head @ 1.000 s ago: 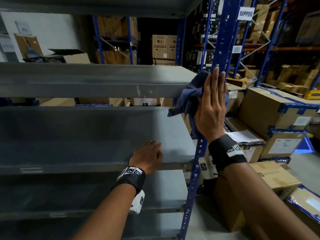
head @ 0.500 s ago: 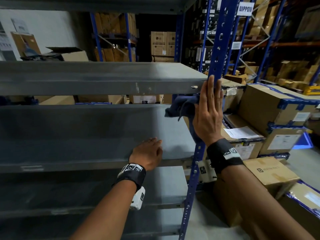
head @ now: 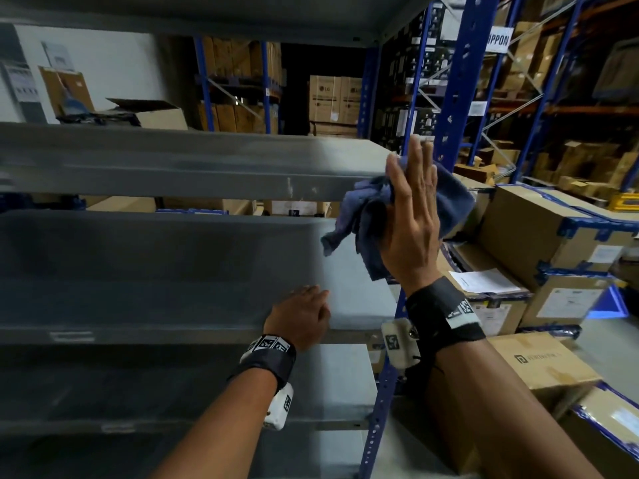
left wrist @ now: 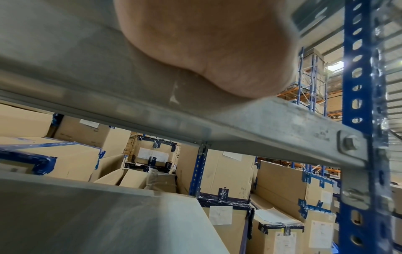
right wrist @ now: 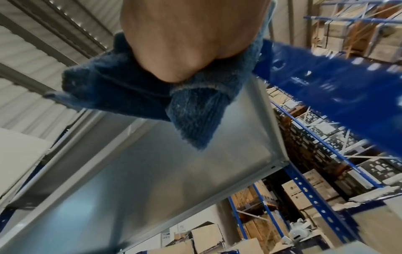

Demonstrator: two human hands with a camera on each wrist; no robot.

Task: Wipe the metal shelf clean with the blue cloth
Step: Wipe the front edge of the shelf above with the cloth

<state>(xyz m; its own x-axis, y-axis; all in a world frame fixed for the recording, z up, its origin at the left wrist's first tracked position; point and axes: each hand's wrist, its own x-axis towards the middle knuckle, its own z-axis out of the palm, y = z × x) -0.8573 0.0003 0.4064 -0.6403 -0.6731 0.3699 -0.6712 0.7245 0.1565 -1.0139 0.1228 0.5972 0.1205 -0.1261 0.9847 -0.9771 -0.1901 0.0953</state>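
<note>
Since half a second ago, our right hand (head: 411, 216) has slid back up the blue upright (head: 456, 98) with the blue cloth (head: 366, 216), from just under the shelf's front lip to level with its right front corner. Our left hand (head: 301, 316) has stayed where it was.

We have the right hand flat, fingers straight and together, pressing the cloth against the upright at the right end of the metal shelf (head: 193, 164); loose folds hang off to the left, over the tier below. The right wrist view shows the cloth bunched under the palm, against the blue post. Our left hand rests palm down on the front edge of the lower tier (head: 166, 281), fingers relaxed, holding nothing; we read it as bracing us.

As for progress, we judge the wiping mid-way at best. Right now we are working the corner and post, and the long grey shelf top to the left looks dull. We cannot tell from these pictures whether it has been wiped. The lower tiers look equally dusty.
</note>
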